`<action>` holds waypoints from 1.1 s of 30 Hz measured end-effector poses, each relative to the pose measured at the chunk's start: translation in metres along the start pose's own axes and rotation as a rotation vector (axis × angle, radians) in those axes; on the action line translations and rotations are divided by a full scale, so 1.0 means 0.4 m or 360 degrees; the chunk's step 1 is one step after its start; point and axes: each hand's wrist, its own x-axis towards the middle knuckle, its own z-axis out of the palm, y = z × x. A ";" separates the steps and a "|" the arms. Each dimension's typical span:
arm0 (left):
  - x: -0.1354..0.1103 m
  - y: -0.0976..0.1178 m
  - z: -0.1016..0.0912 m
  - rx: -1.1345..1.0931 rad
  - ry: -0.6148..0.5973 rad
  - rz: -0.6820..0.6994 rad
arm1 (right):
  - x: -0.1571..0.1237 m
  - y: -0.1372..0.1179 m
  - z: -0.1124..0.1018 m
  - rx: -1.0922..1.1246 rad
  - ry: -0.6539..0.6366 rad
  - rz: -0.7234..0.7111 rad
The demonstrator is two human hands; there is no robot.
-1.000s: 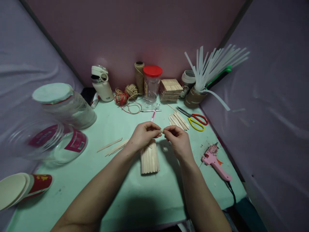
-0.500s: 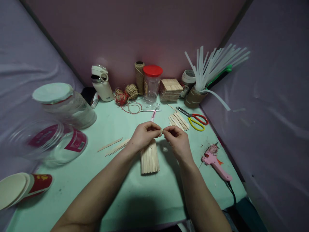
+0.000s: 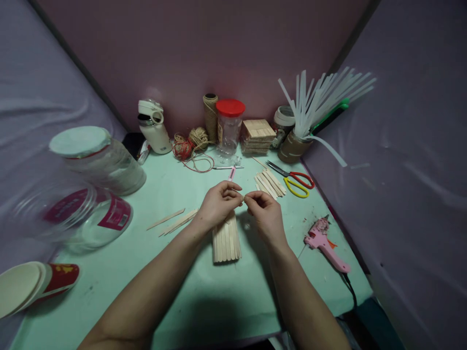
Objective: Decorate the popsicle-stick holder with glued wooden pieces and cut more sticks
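My left hand (image 3: pixel 221 201) and my right hand (image 3: pixel 263 206) meet at the fingertips above the table, each in a pinch. Whatever small pale piece lies between them is too small to name. Below my left hand is a panel of popsicle sticks (image 3: pixel 226 243) laid side by side, its far end partly covered by that hand. Just beyond my left fingers, a pink-handled utility knife (image 3: pixel 232 173) shows in part. Several loose sticks (image 3: pixel 178 222) lie left of my left wrist. A pile of popsicle sticks (image 3: pixel 270 183) sits beyond my right hand.
Scissors (image 3: pixel 292 177) and a pink glue gun (image 3: pixel 326 243) with a cord lie at right. Along the back stand a red-lidded jar (image 3: pixel 229 129), stacked sticks (image 3: pixel 258 137), twine balls (image 3: pixel 189 143) and a pot of glue sticks (image 3: pixel 292 146). Large jars (image 3: pixel 98 158) and paper cups (image 3: pixel 40 284) stand left.
Both hands have shifted slightly, with the fingertips still together. My left fingers have loosened and lifted a little, while my right hand has edged left. The things on the table stay put.
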 end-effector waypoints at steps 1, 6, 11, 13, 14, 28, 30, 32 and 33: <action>-0.001 0.001 0.000 -0.0001 0.0000 0.0003 | 0.000 0.001 0.001 0.0010 0.0001 0.0021; -0.002 0.005 0.003 0.0012 -0.0007 0.0012 | -0.002 0.005 0.006 0.0090 0.0015 0.0065; -0.004 0.010 0.001 0.0006 -0.0020 -0.0021 | -0.001 0.004 0.004 0.0162 0.0011 0.0104; -0.004 0.011 -0.002 -0.0020 -0.0017 -0.0082 | 0.002 0.002 0.000 0.0209 0.0020 0.0130; -0.004 0.011 -0.005 -0.0039 -0.0017 -0.0111 | 0.004 0.001 -0.003 0.0243 0.0028 0.0148; 0.000 0.006 -0.016 -0.0092 -0.0050 -0.0109 | 0.012 0.001 -0.016 0.0230 -0.0066 0.0143; -0.001 0.006 -0.016 -0.0077 -0.0042 -0.0106 | 0.013 0.001 -0.021 0.0192 -0.0076 0.0133; -0.003 0.008 -0.014 -0.0062 -0.0035 -0.0108 | 0.014 -0.004 -0.027 0.0155 -0.0083 0.0121; -0.004 0.009 -0.012 -0.0054 -0.0032 -0.0108 | 0.014 -0.007 -0.030 0.0141 -0.0091 0.0118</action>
